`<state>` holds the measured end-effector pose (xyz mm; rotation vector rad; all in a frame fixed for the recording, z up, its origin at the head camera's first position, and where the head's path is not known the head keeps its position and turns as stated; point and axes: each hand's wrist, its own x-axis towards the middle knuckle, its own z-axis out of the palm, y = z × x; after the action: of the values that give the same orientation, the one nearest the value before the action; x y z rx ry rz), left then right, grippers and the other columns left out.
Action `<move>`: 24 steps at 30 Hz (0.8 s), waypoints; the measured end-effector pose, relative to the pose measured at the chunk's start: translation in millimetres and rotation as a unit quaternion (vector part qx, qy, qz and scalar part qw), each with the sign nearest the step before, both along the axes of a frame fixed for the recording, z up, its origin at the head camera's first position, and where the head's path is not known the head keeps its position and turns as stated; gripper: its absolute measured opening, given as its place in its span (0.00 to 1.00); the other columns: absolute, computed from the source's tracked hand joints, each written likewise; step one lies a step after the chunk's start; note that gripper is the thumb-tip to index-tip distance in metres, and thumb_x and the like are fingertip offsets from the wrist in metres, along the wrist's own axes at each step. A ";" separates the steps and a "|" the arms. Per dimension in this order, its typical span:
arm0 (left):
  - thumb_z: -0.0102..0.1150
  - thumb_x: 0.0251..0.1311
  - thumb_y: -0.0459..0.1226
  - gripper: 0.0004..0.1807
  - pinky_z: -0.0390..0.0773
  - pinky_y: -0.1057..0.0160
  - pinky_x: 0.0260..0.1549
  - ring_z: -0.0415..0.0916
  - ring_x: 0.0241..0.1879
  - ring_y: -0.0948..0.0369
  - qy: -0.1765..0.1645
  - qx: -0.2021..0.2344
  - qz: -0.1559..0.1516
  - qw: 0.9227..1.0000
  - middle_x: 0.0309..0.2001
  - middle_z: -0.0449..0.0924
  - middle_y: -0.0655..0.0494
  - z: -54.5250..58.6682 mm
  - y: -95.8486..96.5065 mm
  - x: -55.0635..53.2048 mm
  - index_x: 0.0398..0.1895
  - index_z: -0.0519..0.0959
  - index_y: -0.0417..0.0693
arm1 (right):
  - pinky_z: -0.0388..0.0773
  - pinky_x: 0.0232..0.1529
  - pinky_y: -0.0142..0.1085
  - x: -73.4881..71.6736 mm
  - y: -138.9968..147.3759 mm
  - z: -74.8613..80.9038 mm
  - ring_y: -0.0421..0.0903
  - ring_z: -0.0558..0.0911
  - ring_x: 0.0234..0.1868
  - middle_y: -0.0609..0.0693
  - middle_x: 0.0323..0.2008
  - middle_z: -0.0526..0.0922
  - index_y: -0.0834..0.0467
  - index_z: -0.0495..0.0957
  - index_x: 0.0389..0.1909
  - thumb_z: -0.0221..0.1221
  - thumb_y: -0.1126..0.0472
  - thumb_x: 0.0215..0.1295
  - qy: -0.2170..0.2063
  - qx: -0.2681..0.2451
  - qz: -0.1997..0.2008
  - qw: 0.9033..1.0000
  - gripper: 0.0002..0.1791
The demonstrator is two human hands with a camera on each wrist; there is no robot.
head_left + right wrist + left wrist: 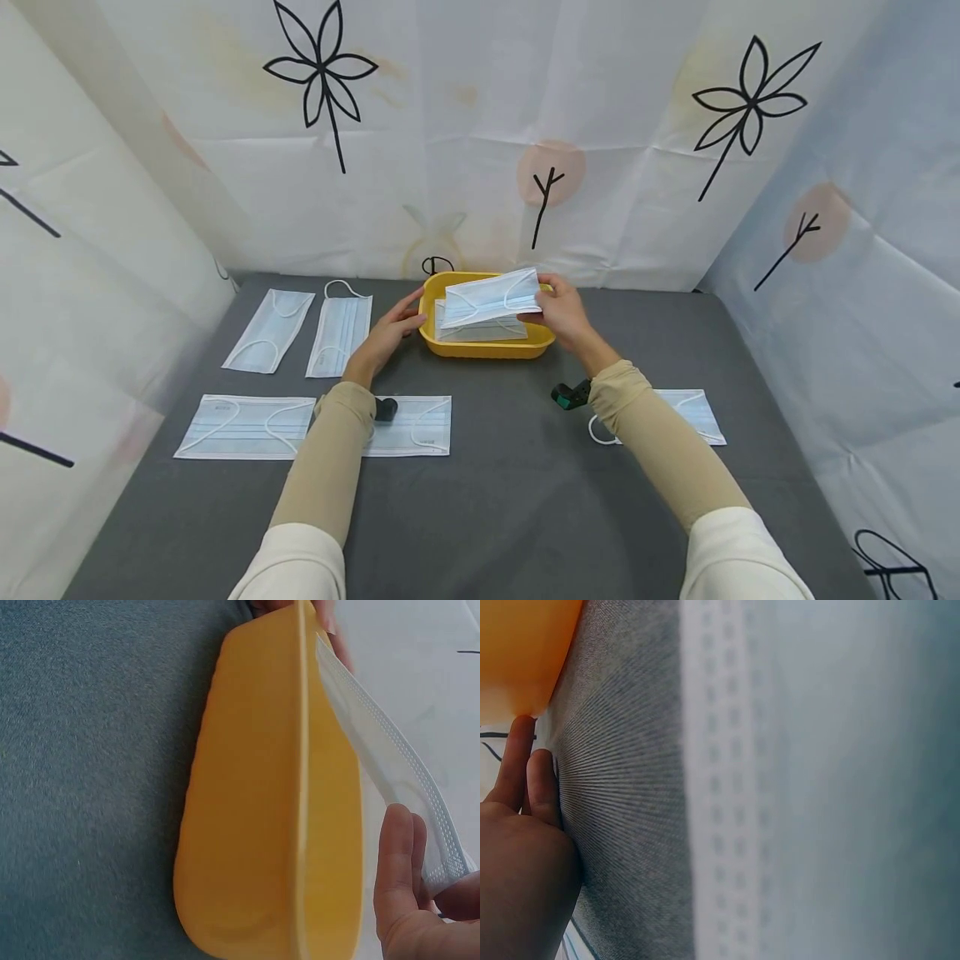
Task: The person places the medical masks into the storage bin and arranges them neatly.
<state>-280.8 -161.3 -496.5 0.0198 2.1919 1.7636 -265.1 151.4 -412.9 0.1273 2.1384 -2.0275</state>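
Note:
A light-blue face mask (487, 298) is pinched at its right end between the thumb and fingers of my right hand (568, 315), over a yellow plastic basket (487, 352). Beneath it, at least one more mask (480, 333) lies inside the basket. My left hand (386, 340) touches the basket's left end with fingers extended. From the left wrist, fingertips (523, 727) meet the yellow wall. The right wrist view shows the held mask (390, 757) slanting across the basket's opening, its near end between thumb and fingers.
Two masks, one tilted (268, 332) and one upright (341, 329), lie left of the basket on the grey table (517, 500). Two more, one at front left (240, 427) and one partly behind the left sleeve (427, 427), lie nearer. Another mask (693, 410) sits partly under the right forearm.

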 end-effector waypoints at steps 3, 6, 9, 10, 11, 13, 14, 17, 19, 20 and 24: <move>0.54 0.73 0.50 0.34 0.53 0.44 0.79 0.57 0.78 0.50 -0.002 0.003 -0.001 1.000 0.79 0.59 0.50 0.3 -0.2 -0.6 0.79 0.57 0.77 | 0.87 0.45 0.36 -1.0 -6.6 -3.0 0.64 0.80 0.61 0.69 0.65 0.74 0.62 0.62 0.74 0.39 0.71 0.78 -0.006 0.000 0.001 1.000 0.26; 0.54 0.73 0.51 0.34 0.52 0.44 0.79 0.57 0.78 0.50 -0.003 0.004 -0.002 1.000 0.79 0.59 0.51 0.4 -0.2 -1.1 0.79 0.56 0.78 | 0.86 0.51 0.42 -1.3 -11.9 -5.2 0.64 0.80 0.61 0.69 0.65 0.75 0.61 0.63 0.74 0.40 0.71 0.78 -0.005 0.007 0.004 1.000 0.26; 0.54 0.72 0.52 0.34 0.52 0.44 0.79 0.57 0.78 0.49 -0.003 0.007 0.000 1.000 0.79 0.60 0.51 -0.6 0.5 -0.2 0.78 0.57 0.79 | 0.85 0.55 0.46 -1.8 -15.9 -9.0 0.64 0.81 0.60 0.70 0.64 0.76 0.61 0.64 0.74 0.41 0.71 0.78 -0.003 0.012 0.007 1.000 0.26; 0.54 0.72 0.52 0.33 0.52 0.45 0.79 0.57 0.77 0.49 -0.003 0.009 0.001 1.000 0.78 0.60 0.51 -0.3 0.6 -0.4 0.78 0.58 0.79 | 0.85 0.54 0.46 -2.1 -17.1 -9.7 0.64 0.81 0.60 0.70 0.63 0.76 0.61 0.64 0.74 0.41 0.71 0.78 -0.001 0.012 0.008 1.000 0.25; 0.54 0.72 0.52 0.33 0.52 0.45 0.79 0.58 0.77 0.50 -0.002 0.010 0.002 1.000 0.78 0.61 0.51 -0.1 1.0 -0.5 0.78 0.58 0.79 | 0.85 0.54 0.46 -2.5 -18.2 -10.6 0.64 0.81 0.59 0.70 0.63 0.76 0.62 0.64 0.73 0.41 0.71 0.78 -0.001 0.012 0.008 1.000 0.25; 0.55 0.73 0.51 0.33 0.52 0.45 0.79 0.58 0.77 0.50 -0.004 0.013 0.001 1.000 0.78 0.61 0.50 0.4 1.9 -0.5 0.78 0.58 0.78 | 0.86 0.53 0.46 -3.6 -20.3 -12.8 0.64 0.82 0.59 0.70 0.62 0.76 0.62 0.65 0.73 0.41 0.71 0.78 -0.002 0.008 0.007 1.000 0.25; 0.54 0.73 0.50 0.33 0.52 0.45 0.79 0.58 0.77 0.50 -0.005 0.013 0.000 1.000 0.78 0.61 0.50 0.6 2.3 -0.4 0.78 0.58 0.78 | 0.85 0.54 0.48 -3.9 -21.2 -13.7 0.65 0.82 0.59 0.71 0.62 0.76 0.63 0.65 0.72 0.41 0.71 0.78 -0.002 0.005 0.007 1.000 0.24; 0.54 0.73 0.50 0.34 0.53 0.45 0.79 0.58 0.77 0.50 -0.010 0.009 -0.001 1.000 0.78 0.60 0.50 1.0 2.8 -0.3 0.79 0.57 0.77 | 0.81 0.59 0.55 -5.0 -24.1 -16.6 0.66 0.81 0.59 0.72 0.62 0.76 0.64 0.65 0.72 0.41 0.72 0.78 -0.002 -0.003 0.006 1.000 0.24; 0.54 0.73 0.49 0.34 0.53 0.45 0.78 0.59 0.76 0.50 -0.012 0.008 0.001 1.000 0.78 0.61 0.50 1.0 2.7 -0.5 0.79 0.57 0.77 | 0.77 0.63 0.60 -5.9 -26.0 -18.3 0.68 0.81 0.59 0.73 0.63 0.75 0.65 0.65 0.72 0.41 0.72 0.78 -0.002 -0.010 0.008 1.000 0.24; 0.54 0.73 0.49 0.34 0.53 0.45 0.78 0.58 0.77 0.50 -0.010 0.009 0.000 1.000 0.78 0.60 0.50 1.1 2.3 -0.5 0.79 0.57 0.77 | 0.76 0.64 0.61 -5.9 -26.9 -18.8 0.68 0.80 0.60 0.73 0.63 0.75 0.65 0.64 0.72 0.40 0.72 0.78 -0.002 -0.011 0.009 1.000 0.24; 0.54 0.73 0.49 0.34 0.52 0.45 0.79 0.57 0.77 0.49 -0.007 0.016 0.001 1.000 0.79 0.60 0.49 0.9 1.4 -1.3 0.79 0.56 0.76 | 0.73 0.65 0.62 -6.5 -30.6 -20.2 0.68 0.80 0.61 0.73 0.64 0.74 0.65 0.62 0.73 0.40 0.72 0.79 -0.003 -0.009 0.016 1.000 0.25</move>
<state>-282.2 -159.9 -495.6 0.0136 2.1544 1.7944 -271.6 120.8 -433.2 0.0954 2.1044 -2.0258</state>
